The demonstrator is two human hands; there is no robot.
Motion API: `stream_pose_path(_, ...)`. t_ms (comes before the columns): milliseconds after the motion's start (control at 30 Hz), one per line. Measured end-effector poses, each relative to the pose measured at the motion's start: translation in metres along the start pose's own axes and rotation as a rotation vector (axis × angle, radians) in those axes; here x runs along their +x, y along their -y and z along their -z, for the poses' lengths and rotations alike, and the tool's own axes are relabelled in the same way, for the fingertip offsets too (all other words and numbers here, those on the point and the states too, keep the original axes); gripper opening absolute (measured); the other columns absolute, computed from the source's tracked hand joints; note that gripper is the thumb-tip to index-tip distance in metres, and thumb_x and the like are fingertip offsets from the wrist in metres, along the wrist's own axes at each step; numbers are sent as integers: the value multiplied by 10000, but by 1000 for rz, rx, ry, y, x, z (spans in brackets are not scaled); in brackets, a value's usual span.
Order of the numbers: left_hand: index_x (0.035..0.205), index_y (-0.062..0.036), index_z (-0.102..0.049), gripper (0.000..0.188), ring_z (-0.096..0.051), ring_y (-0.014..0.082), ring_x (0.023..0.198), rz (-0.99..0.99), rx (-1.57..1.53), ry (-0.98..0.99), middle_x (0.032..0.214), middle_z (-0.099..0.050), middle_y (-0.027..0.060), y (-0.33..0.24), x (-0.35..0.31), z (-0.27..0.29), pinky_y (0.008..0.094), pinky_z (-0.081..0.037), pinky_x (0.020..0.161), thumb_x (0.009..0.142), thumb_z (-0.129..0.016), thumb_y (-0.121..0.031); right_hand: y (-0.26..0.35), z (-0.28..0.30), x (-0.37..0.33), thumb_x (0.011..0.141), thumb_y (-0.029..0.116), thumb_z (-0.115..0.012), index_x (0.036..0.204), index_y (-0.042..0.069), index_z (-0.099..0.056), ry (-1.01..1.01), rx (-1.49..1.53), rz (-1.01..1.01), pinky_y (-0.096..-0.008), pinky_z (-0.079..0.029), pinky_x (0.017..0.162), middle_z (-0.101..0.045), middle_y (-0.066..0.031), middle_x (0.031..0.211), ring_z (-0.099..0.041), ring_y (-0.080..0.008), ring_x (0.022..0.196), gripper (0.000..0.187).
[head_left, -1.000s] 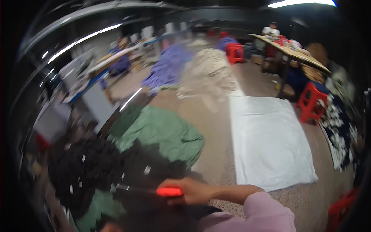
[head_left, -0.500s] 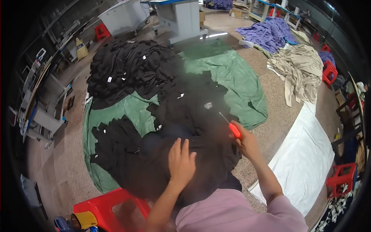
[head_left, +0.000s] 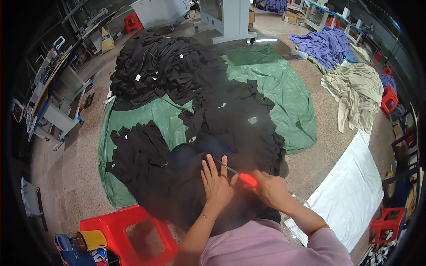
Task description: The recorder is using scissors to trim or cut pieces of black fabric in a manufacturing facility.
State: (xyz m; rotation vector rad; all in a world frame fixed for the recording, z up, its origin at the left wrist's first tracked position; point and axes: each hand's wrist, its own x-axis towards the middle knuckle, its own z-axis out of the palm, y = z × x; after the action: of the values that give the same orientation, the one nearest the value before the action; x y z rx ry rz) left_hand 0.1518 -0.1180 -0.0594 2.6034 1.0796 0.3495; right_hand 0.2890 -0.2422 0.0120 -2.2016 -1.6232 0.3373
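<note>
Black knit-looking cloth point(head_left: 188, 193) covers the person's lap, with the left hand point(head_left: 218, 188) laid palm-down on it, fingers loosely spread and gripping nothing that shows. Curled firmly round the handle, the right hand point(head_left: 271, 190) holds a red-handled tool point(head_left: 247, 179), its slim metal shaft slanting across the left forefinger so that the tip appears between that finger and the next; whether it touches the fabric cannot be told. The step in hand seems to be setting that tip to one chosen spot while the spread fingers steady the material. Any next move calls for keeping the cloth taut and the point clear of those fingertips, with small, controlled motion from the right wrist. Ahead, a heap of black garments point(head_left: 164, 66) rests on a green plastic sheet point(head_left: 288, 95); a red plastic stool point(head_left: 106, 224) stands beside the person's left forearm.
</note>
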Motion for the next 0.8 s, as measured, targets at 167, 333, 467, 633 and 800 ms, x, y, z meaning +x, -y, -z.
stream_pose_path(167, 1527, -137, -250, 759, -168, 527, 1404, 0, -33, -13, 1515, -75, 390, -1, 1, 1, 575, -226, 1120, 906, -592, -408, 5, 5, 6, 882, 342, -649, 905, 54, -484, -16, -67, 17, -453, -494, 501, -633, -164, 714, -646, -368, 607, 332)
stream_pose_path(333, 1536, -135, -214, 813, -166, 532, 1403, -20, -27, -29, 1501, -73, 410, 1, 1, 1, 562, -232, 1120, 883, -639, -367, 9, 8, 7, 883, 340, -646, 896, 43, -487, -4, -94, 0, -457, -491, 494, -638, -170, 703, -643, -376, 603, 337)
stream_pose_path(467, 1533, -133, -228, 808, -161, 538, 1401, -30, -27, -35, 1501, -68, 413, 1, 5, 1, 563, -235, 1119, 875, -639, -361, 4, 4, 16, 883, 342, -646, 890, 40, -487, -24, -92, -5, -456, -488, 487, -638, -172, 701, -638, -381, 592, 342)
stream_pose_path(633, 1535, -128, -223, 798, -155, 544, 1400, -26, -16, 8, 1499, -72, 415, 1, -2, 0, 556, -229, 1122, 885, -613, -380, 6, 2, 11, 879, 345, -652, 889, 42, -486, 6, -97, -23, -451, -489, 488, -639, -173, 704, -643, -378, 603, 345)
stream_pose_path(800, 1508, -99, -278, 758, -133, 520, 1421, -23, 65, -53, 1516, -92, 388, -12, 2, 8, 593, -159, 1128, 888, -611, -381, 1, 11, 1, 881, 368, -653, 896, 53, -488, -95, -81, -30, -457, -488, 492, -639, -161, 698, -647, -375, 616, 356)
